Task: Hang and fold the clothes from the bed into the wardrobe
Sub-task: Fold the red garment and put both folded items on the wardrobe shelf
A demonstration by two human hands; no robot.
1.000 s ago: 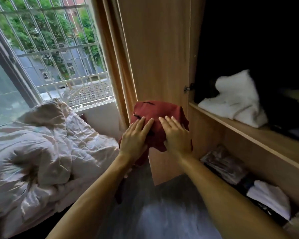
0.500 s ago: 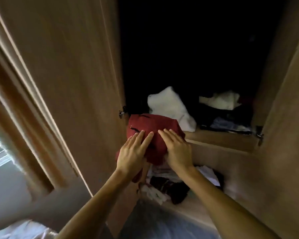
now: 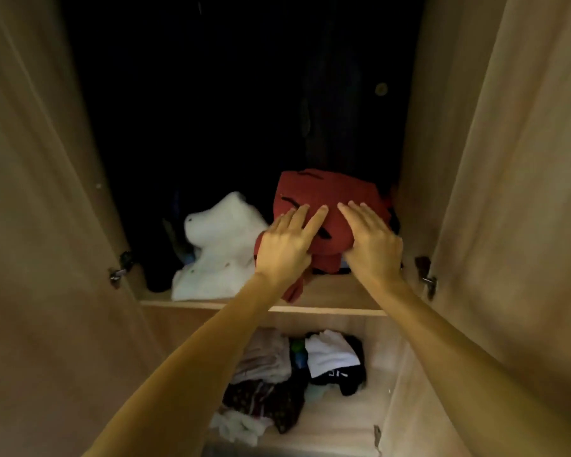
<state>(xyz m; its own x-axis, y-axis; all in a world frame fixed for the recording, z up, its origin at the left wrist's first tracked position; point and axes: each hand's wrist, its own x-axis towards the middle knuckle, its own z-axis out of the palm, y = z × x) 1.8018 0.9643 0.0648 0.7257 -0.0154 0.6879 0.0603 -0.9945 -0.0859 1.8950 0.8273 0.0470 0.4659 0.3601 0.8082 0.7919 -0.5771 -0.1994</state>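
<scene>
A folded dark red garment (image 3: pixel 327 196) with black marks sits on the right side of the wardrobe's wooden shelf (image 3: pixel 337 293). A loose corner of it hangs over the shelf's front edge. My left hand (image 3: pixel 285 247) and my right hand (image 3: pixel 373 245) grip its front from either side, fingers spread flat on top. The wardrobe interior above is dark, with a dark hanging garment (image 3: pixel 343 103) barely visible behind the red one.
A white bundled garment (image 3: pixel 218 249) lies on the same shelf to the left. The lower compartment holds a heap of mixed clothes (image 3: pixel 290 374). Open wooden doors stand at the left (image 3: pixel 40 225) and at the right (image 3: pixel 515 192), with metal hinges.
I have turned from the bed and window to face the wardrobe. Both hands carried the red garment forward and to the right, onto the shelf beside the white bundle.
</scene>
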